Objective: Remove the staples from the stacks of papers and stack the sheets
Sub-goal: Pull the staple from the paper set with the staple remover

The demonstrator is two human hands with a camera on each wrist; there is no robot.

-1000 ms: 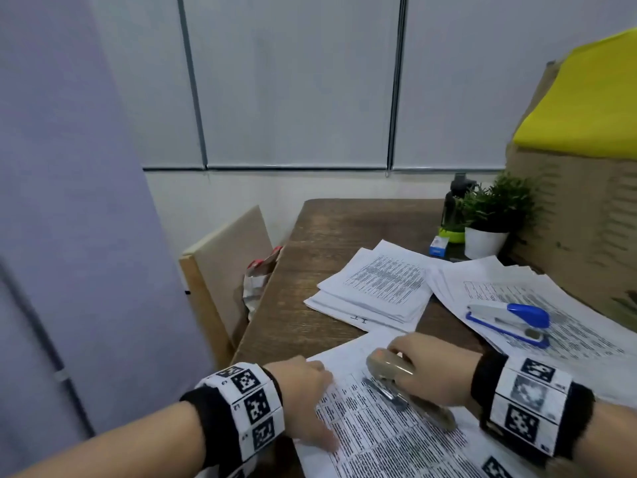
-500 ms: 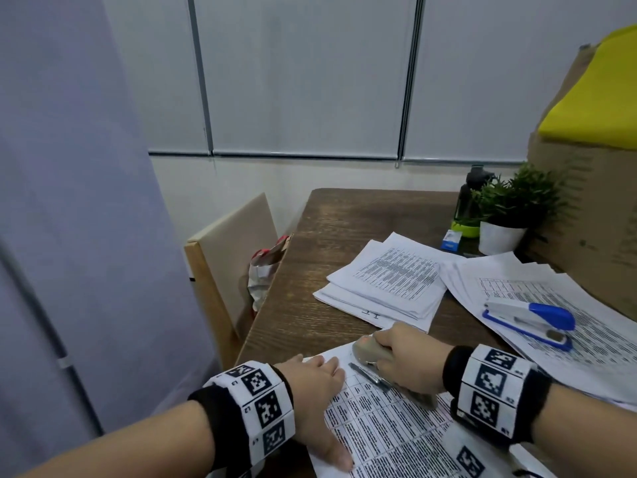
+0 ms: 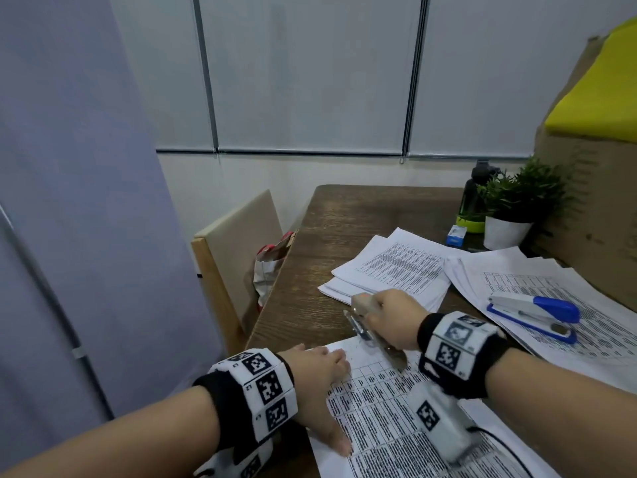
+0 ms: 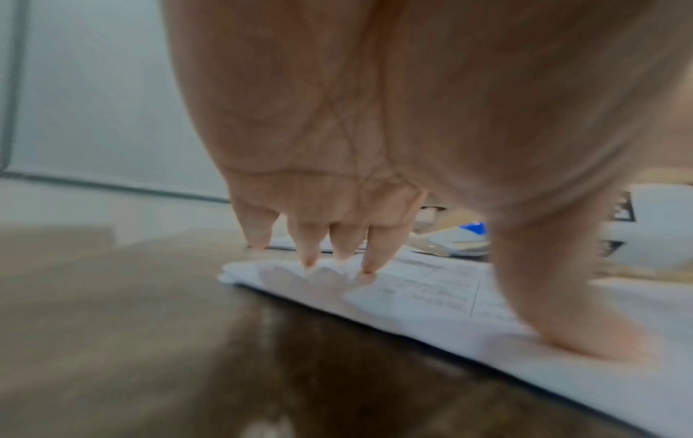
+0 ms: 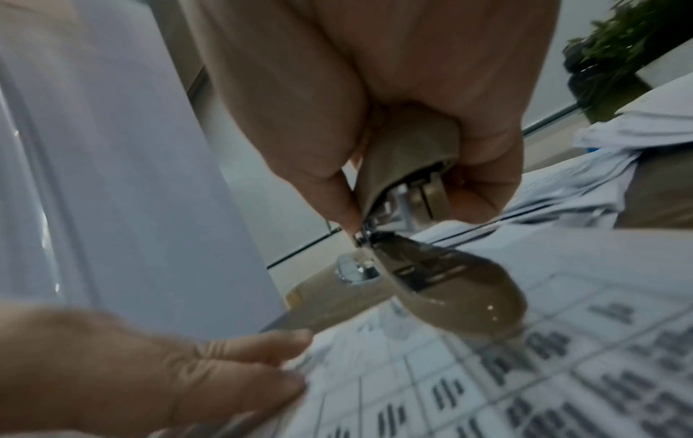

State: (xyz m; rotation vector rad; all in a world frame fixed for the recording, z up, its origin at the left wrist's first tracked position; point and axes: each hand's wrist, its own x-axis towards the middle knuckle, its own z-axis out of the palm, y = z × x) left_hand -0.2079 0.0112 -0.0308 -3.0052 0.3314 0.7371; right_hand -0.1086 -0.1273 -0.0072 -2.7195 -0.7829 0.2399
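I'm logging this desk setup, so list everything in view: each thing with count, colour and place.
Near paper stack: one, white with printed tables, front of the table under both hands.
Beige stapler: one, beige and metal, held above that stack's far corner.
Other paper stacks: two, white; one mid-table, one to the right.
Blue stapler: one, blue and white, on the right stack.
Potted plant: one, green in a white pot, far right.
Bottle: one, dark with a green base, behind the plant.
Small box: one, blue and white, beside the pot.
Cardboard box: one, brown, yellow on top, right edge.
Table: one, dark wood.
Chair: one, beige, left of the table, bag on it.
Left hand: flat on the near stack.
Right hand: gripping the beige stapler.
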